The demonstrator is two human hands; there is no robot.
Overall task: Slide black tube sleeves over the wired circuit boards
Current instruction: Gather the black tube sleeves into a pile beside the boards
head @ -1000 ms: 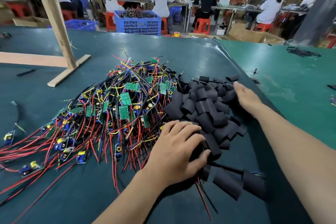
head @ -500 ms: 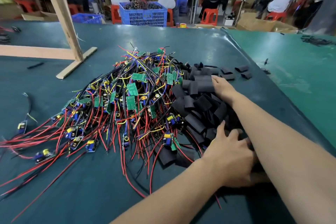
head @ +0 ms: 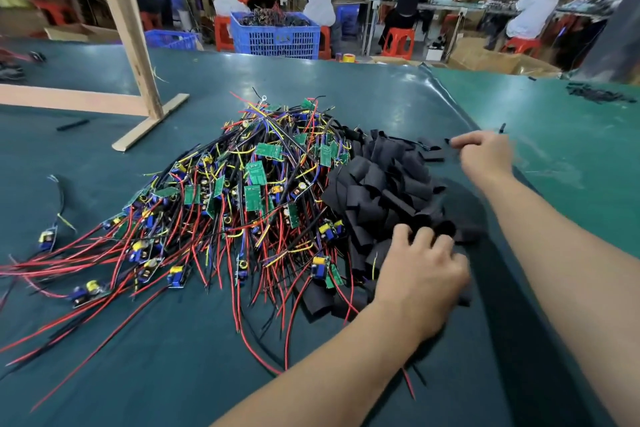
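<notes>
We see the left hand [head: 420, 274] resting with curled fingers on the pile of black tube sleeves [head: 384, 191], near the tabletop's [head: 173, 357] right edge. The right hand [head: 485, 156] pinches something dark at the pile's far side; we cannot tell what. The wired circuit boards [head: 242, 191] lie just left.

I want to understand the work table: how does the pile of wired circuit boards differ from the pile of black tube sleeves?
The wired circuit boards are many-coloured, with long wires spread wide to the left; the black tube sleeves are plain black, short and bunched closely on the right. Only the sleeves have the left hand resting on them. Both piles lie touching on the green table.
</notes>
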